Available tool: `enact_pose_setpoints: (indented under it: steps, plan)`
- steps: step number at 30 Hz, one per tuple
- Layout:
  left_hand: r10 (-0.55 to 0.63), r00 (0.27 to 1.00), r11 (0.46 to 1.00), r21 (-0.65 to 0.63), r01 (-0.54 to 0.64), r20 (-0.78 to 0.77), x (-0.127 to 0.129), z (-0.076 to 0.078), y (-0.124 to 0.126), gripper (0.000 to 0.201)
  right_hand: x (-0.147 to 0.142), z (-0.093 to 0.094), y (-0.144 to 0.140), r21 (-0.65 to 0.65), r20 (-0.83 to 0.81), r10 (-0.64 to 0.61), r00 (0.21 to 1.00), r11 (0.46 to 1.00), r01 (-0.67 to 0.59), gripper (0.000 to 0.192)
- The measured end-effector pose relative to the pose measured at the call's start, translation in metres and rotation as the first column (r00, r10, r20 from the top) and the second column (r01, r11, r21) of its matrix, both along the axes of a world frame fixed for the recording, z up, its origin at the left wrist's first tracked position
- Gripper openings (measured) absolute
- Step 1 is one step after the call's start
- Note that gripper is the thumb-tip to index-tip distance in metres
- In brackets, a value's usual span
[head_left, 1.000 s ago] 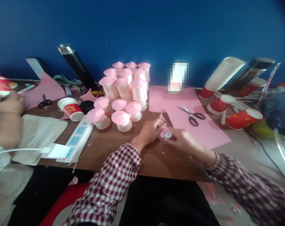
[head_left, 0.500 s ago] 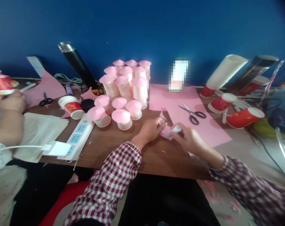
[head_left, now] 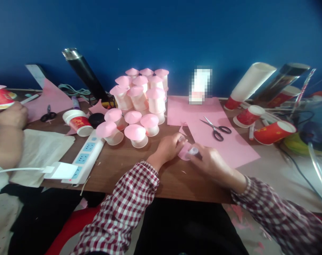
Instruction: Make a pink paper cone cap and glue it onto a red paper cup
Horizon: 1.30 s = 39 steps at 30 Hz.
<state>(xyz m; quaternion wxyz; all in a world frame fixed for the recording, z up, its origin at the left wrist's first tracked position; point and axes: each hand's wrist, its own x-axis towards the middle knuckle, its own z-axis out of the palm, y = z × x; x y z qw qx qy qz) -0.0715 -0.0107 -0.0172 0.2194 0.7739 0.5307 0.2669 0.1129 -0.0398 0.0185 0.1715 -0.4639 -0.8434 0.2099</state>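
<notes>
Across the brown tabletop [head_left: 129, 166] things lie thick: largest is the pink paper sheet [head_left: 216, 138] at right of centre, with black-handled scissors [head_left: 216, 129] lying on it. Behind the middle stands a cluster of white cups with pink cone lids [head_left: 139, 102], some stacked, some single in front. Left of them a white power strip [head_left: 86, 156] lies with a plug in it, and a red paper cup [head_left: 79, 122] lies on its side just beyond. Near the front edge the left hand [head_left: 168, 148] presses its fingers together on a small pink paper piece [head_left: 183, 152] lying on the wood beside the sheet. Touching that piece from the right, the right hand [head_left: 211, 163] is closed around a small glue stick [head_left: 193, 151], its pale tip against the paper. At far left another person's hand [head_left: 10, 115] holds a red cup
</notes>
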Motion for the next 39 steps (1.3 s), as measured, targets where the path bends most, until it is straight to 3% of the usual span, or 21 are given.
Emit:
enact_pose_setpoints:
  steps: [4, 11, 20, 24, 27, 30, 34, 37, 39]
  plan:
    - [-0.003, 1.0, 1.0, 0.01, 0.003, 0.0, 0.0, 0.001, 0.0, 0.027, 0.0, -0.001, 0.002, 0.008, 0.017, 0.022, 1.0, 1.0, -0.022, 0.017]
    - [0.001, 0.999, 1.0, 0.012, -0.001, -0.033, 0.0, -0.002, 0.002, 0.029, 0.008, 0.005, 0.004, -0.065, -0.164, -0.121, 0.979, 0.992, 0.112, 0.02]
    - [0.01, 0.998, 0.999, 0.031, -0.008, -0.063, 0.001, 0.001, -0.001, 0.027, 0.001, -0.002, -0.001, 0.035, 0.007, -0.036, 0.999, 0.999, 0.036, 0.015]
    - [0.004, 1.0, 1.0, 0.02, -0.004, -0.015, 0.0, 0.0, 0.0, 0.025, 0.013, 0.007, 0.005, -0.145, -0.199, -0.114, 0.973, 0.986, 0.086, 0.019]
    - [0.011, 0.999, 1.0, -0.012, -0.011, 0.03, -0.001, 0.0, 0.001, 0.026, 0.038, 0.01, 0.009, -0.304, -0.414, -0.285, 0.864, 0.938, 0.164, 0.023]
    - [0.005, 0.995, 0.999, -0.044, 0.0, 0.102, -0.001, 0.0, 0.001, 0.028, 0.073, -0.001, 0.009, -0.378, -0.478, -0.39, 0.787, 0.9, 0.216, 0.03]
    - [0.018, 0.969, 0.996, -0.085, 0.003, 0.245, 0.0, -0.003, 0.0, 0.033, 0.122, -0.021, 0.004, -0.211, -0.38, -0.419, 0.825, 0.907, 0.363, 0.039]
    - [0.049, 0.947, 0.998, -0.063, -0.03, 0.317, 0.001, -0.005, 0.001, 0.031, 0.156, -0.029, 0.002, 0.026, -0.159, -0.543, 0.824, 0.832, 0.554, 0.035]
    - [0.084, 0.936, 0.996, -0.027, -0.079, 0.343, 0.002, -0.004, 0.001, 0.03, 0.174, -0.033, 0.002, 0.187, -0.037, -0.611, 0.791, 0.773, 0.606, 0.032]
